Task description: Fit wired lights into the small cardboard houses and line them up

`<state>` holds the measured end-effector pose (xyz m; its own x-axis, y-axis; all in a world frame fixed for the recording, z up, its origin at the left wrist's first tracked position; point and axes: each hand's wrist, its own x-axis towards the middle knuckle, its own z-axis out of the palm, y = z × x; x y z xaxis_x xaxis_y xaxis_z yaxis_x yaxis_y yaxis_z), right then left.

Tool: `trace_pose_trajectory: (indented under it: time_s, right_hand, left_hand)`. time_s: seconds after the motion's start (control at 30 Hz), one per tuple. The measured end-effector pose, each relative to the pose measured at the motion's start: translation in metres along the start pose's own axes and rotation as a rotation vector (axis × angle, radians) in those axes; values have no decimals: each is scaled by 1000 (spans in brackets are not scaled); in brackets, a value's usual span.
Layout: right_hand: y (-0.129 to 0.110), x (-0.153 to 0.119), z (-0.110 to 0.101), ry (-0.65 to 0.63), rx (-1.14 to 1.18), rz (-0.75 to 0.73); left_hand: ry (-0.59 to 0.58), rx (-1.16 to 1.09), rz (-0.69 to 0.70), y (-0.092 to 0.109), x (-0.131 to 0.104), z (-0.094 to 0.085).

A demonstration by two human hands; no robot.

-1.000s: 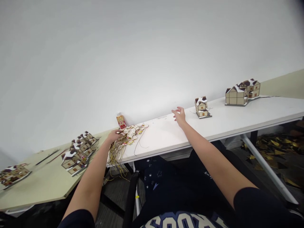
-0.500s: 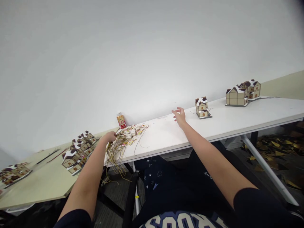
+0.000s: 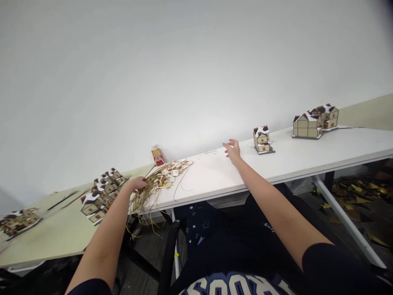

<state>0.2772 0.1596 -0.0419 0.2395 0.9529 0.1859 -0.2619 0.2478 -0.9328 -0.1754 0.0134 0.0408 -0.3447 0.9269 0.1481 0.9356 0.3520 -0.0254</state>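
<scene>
While clamping left fingers (image 3: 143, 182) on strings (image 3: 143, 194) of tags (image 3: 175, 173), holds right fingers (image 3: 234, 142) apart over white table (image 3: 205, 174), near single house (image 3: 261, 140).

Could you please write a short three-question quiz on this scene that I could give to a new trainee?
1. Which hand is holding the yellowish strings?
2. True or false: there is a visible gap between the right hand and the model house nearest to it.
3. What lies just in front of the red-and-gold container, on the side towards the person?
A) the gold scraps
B) the small pale pieces
C) a folded cloth

Key:
1. The left hand.
2. True.
3. B.
</scene>
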Motion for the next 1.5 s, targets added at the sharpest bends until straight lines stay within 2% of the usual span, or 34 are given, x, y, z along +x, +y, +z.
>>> trace_pose_trajectory:
  time_s: [0.1,0.23,0.27,0.3,0.43,0.53,0.63,0.7,0.77,0.8,0.83,0.93,0.97,1.13,1.27,1.33,1.43,1.5]
  right_hand:
    - [2,1,0,-3,-2,-4]
    - [3,3,0,4,-2,-3]
    - [3,3,0,2,-3,-1]
    - [3,3,0,-1,-4,0]
    - [2,2,0,-6,-6,-6]
    - [2,1,-1,-5,-6,-5]
    - [1,0,-1,-7,-4,-4]
    - [0,0,-1,-12,-4,0]
    - [0,-1,-1,-14,-7,3]
    - [0,-1,-1,-13,-8,2]
    - [0,-1,-2,-15,-10,0]
    - [0,0,-2,-16,-13,-7]
    - [0,0,-2,-15,-14,-7]
    - [-1,-1,-1,-20,-11,2]
    - [-1,-1,-1,-21,-12,1]
    - [-1,0,-1,-22,-8,-1]
    - [0,0,-2,-25,-3,-5]
    - [0,0,-2,-24,-6,-3]
  left_hand:
    - [51,21,-33,-1,-6,-6]
    - [352,151,-60,2,-15,-12]
    - [382,208,-56,3,-16,-13]
    - [370,260,-46,3,-17,-13]
    - [159,318,82,2,-13,-7]
    - [102,285,192,4,-9,0]
    - [154,289,153,12,-12,6]
    - [266,297,133,20,-17,7]
    - [378,270,162,28,-21,5]
    - [373,235,198,32,-22,3]
    - [324,194,240,35,-21,1]
    - [69,75,336,41,-16,-3]
    - [35,41,336,42,-14,-3]
    - [21,-30,253,45,-7,11]
    - [-117,-29,313,52,-7,24]
    - [-95,-36,323,55,-6,27]
    - [76,-43,251,58,-2,33]
    - [106,-38,253,61,1,38]
